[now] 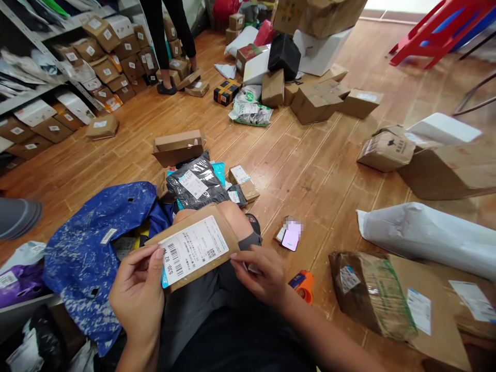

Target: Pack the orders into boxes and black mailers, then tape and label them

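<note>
Above my lap I hold a flat brown cardboard parcel with a white shipping label facing up. My left hand pinches its left end, thumb on top near the barcode. At the right edge, my right hand has its thumb and fingers closed on the parcel's corner; a small pale piece shows under those fingers, too hidden to name. Just beyond my knees lie a dark grey plastic-wrapped package and a small brown box. Right of my knee are a lit phone and an orange-and-blue handheld tool, partly hidden by my right forearm.
A blue woven sack lies open at my left. Large cartons and a long white package flank my right. Shelves of parcels line the left wall, where a person stands. A red stool stands far right.
</note>
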Available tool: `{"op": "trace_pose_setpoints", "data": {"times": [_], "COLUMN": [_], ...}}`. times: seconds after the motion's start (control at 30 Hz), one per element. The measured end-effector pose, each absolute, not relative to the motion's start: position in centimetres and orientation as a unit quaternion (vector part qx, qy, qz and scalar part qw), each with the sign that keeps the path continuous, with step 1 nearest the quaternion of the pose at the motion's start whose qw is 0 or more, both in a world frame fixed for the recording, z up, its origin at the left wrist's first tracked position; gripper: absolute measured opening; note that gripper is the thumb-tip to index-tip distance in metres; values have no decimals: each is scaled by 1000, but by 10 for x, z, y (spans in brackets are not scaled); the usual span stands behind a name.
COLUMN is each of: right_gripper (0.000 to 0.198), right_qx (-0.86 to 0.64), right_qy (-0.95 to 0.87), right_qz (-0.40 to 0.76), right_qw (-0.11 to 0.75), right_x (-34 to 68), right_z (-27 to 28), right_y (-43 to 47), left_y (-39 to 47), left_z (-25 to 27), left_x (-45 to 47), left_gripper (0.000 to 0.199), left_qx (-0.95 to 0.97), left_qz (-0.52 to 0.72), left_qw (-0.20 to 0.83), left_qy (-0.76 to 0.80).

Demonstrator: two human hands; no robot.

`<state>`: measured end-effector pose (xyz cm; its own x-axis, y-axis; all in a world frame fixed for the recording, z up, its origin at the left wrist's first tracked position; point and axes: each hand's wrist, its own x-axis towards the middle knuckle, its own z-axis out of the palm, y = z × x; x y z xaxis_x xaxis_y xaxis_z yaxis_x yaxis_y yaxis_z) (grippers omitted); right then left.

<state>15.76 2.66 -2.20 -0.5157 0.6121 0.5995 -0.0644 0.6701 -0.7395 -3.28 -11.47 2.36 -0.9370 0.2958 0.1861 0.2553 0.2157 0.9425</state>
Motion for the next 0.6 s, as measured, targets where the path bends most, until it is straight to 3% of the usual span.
{"op": "trace_pose_setpoints", "data": {"times": [0.6], "right_gripper": [15], "right_qx": [-185], "right_qy": [-801], "right_qz": [349], "right_qw": [450], "right_x": [157], "right_z": [-24], "right_y": [27], "left_y": [-117], "left_z": [19], "left_x": [-34], "left_gripper": [27], "left_qx": [187], "left_qz": [586], "left_qw": [5], "left_qy": [789]}}
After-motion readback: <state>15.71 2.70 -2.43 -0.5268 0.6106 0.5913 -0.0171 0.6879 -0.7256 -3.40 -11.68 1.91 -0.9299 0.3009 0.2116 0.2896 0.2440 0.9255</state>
